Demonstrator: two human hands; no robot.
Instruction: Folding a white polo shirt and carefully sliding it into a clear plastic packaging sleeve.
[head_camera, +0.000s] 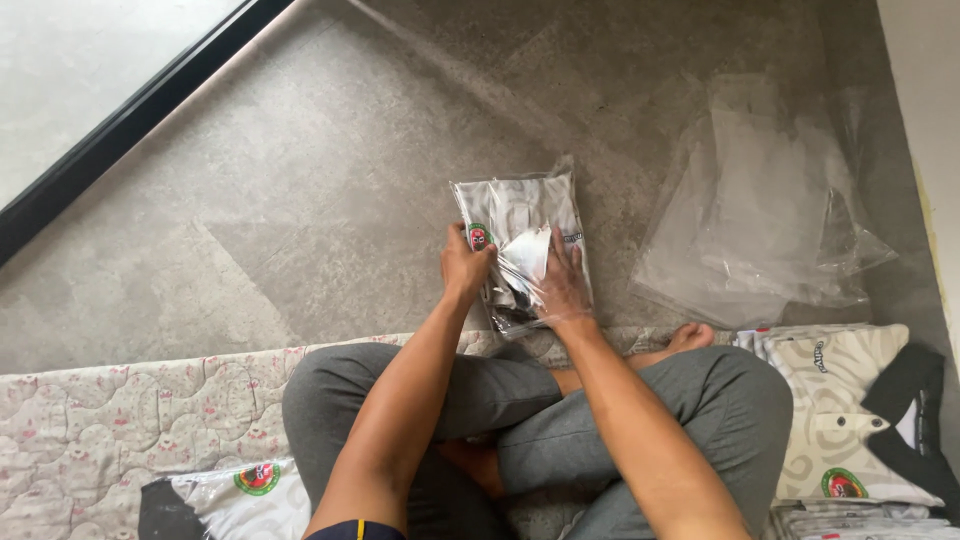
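Grey floor is bearing one bagged shirt; left hand is gripping its edge, right hand is lying half hidden inside the plastic.

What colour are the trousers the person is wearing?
Grey. The trousers show best in the head view, on the crossed legs below both arms.

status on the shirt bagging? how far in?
Done, apparently: one bagged shirt lies by the left knee. In hand: the left hand grips the clear bag on the floor, and the right hand is inside it, pushing the folded shirt in. Left: the unbagged folded shirt on the stack by the right knee, and a pile of empty clear bags beside it.
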